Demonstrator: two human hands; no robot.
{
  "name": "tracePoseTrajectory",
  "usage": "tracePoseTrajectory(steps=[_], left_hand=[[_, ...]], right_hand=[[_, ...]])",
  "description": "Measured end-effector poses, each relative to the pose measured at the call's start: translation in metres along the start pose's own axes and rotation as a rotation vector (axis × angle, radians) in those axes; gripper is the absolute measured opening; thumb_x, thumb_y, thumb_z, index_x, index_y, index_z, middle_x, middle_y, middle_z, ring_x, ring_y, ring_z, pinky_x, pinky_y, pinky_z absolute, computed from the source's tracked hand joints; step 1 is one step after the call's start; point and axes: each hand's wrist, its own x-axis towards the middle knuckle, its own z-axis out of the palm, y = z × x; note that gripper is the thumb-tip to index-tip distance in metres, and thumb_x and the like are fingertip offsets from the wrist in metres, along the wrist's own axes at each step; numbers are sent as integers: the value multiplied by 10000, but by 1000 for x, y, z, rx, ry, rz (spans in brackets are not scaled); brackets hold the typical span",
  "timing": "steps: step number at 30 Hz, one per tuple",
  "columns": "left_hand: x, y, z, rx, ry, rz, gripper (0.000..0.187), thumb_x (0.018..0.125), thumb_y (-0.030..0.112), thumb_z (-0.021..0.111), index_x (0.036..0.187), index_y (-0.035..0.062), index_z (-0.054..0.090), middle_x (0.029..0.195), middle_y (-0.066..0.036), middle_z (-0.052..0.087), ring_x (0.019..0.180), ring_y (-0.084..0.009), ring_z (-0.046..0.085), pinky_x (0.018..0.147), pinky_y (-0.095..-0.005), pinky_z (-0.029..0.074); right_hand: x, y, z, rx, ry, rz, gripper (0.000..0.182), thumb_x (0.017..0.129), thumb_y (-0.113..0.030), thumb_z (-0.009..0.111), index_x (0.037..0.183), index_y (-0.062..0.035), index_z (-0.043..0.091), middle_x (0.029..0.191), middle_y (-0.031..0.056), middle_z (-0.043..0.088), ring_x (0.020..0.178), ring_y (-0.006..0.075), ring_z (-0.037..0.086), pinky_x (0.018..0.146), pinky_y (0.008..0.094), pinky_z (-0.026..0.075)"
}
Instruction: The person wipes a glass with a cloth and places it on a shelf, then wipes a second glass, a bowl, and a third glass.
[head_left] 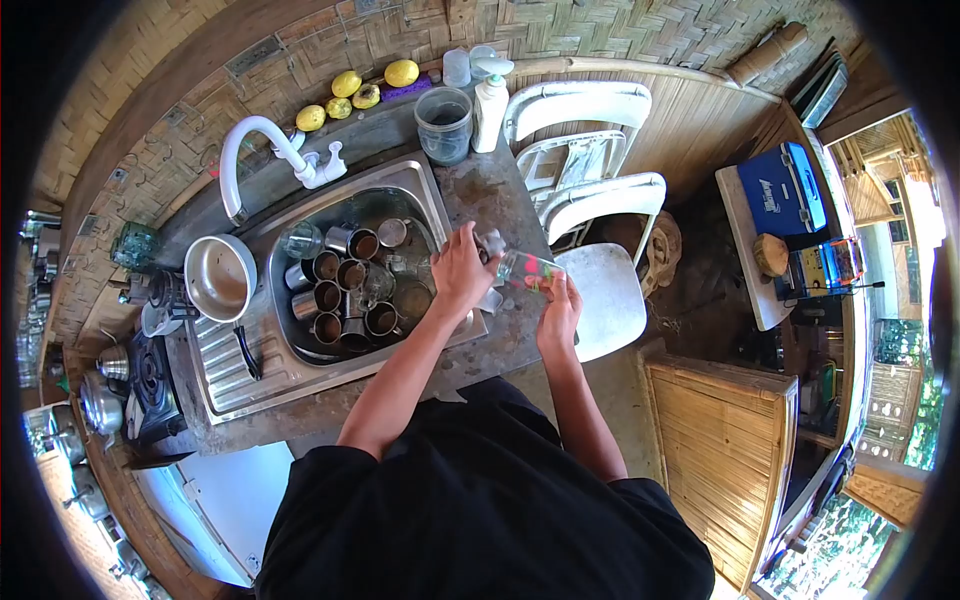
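Observation:
My right hand (559,318) is closed around a clear drinking glass (530,271) with a red and green pattern, tilted sideways over the counter. My left hand (462,268) is at the glass's other end, fingers bent around a small clear, shiny item (490,243) whose kind I cannot make out. Left of my hands, the steel sink (418,185) holds several metal cups (327,296) and some clear glassware (303,241). A small see-through piece (490,300) sits on the counter just below my left hand.
A white faucet (262,140) arches over the sink. On the drainboard stands a saucepan (220,278). Behind are yellow fruits (402,73), a clear bucket (444,125) and a white pump bottle (490,112). White folding chairs (598,290) stand against the counter's right side.

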Motion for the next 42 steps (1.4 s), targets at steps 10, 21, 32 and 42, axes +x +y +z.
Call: tracePoseTrajectory(steps=[10, 21, 32, 42], left_hand=[[-54, -56, -79, -615, 11, 140, 730, 808, 300, 868, 1372, -9, 522, 1316, -159, 629, 1292, -242, 567, 1082, -394, 430], [-105, -193, -220, -708, 479, -96, 535, 752, 149, 857, 1203, -19, 622, 1018, -118, 742, 986, -196, 719, 900, -334, 543], [21, -333, -361, -544, 634, 56, 601, 757, 167, 834, 1257, -48, 579, 1172, -204, 695, 1088, -298, 694, 973, -378, 527], [152, -428, -372, -557, 545, 34, 582, 725, 236, 861, 1170, -60, 631, 1082, -257, 724, 1056, -347, 719, 894, -401, 565]], right_hand=[[-24, 9, 79, 535, -204, 517, 292, 1088, -241, 450, 1170, -6, 601, 1044, 86, 710, 957, 204, 649, 941, 374, 472], [-110, 72, 249, -645, -997, -54, 443, 947, -67, 623, 1374, -14, 514, 1224, 147, 653, 1122, 251, 653, 909, 390, 526], [-90, 118, 516, -565, -1034, -737, 579, 774, 73, 704, 1324, 13, 534, 1264, 205, 577, 1119, 376, 653, 948, 408, 549], [-59, 175, 607, -869, -549, -891, 421, 778, -19, 706, 1195, -20, 642, 1060, 248, 701, 933, 438, 694, 766, 508, 554]])
